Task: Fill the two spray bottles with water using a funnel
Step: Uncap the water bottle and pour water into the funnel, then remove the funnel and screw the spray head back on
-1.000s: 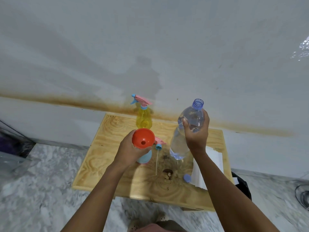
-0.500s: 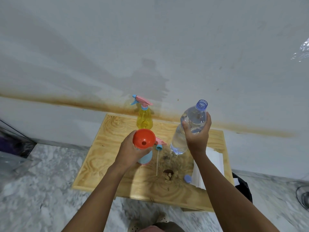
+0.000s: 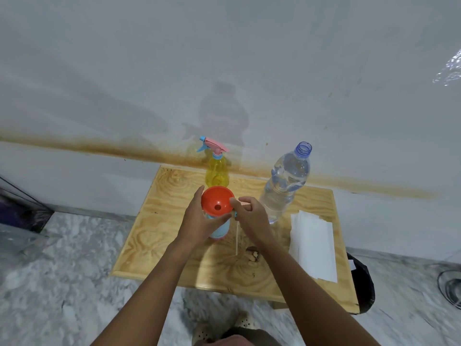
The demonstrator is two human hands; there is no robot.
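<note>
Setting: white wall (image 3: 224, 71) w/ brown stain band; marble floor (image 3: 62, 270); low wooden table (image 3: 162, 221) against wall.
Far centre: yellow spray bottle (image 3: 216, 171), upright, trigger head on; fill level n/k thru tinted plastic.
Far right: water bottle (image 3: 287, 186), upright, uncapped, approx. mostly full; no hand on it.
Near right: white paper stack (image 3: 314, 245).
Centre: blue spray bottle (image 3: 222, 228), head off; orange funnel (image 3: 214, 198) seated in neck; L hand (image 3: 199, 221) wrapped round bottle just under funnel.
R hand (image 3: 252, 216), just right of funnel: fingers curled on loose pink spray head (image 3: 243, 202); dip tube (image 3: 236, 238) trails toward near edge.
Progress (est.): funnel set, no pouring under way; water in blue bottle not visible; left: funnel out, head refitted; yellow bottle's status unclear.
</note>
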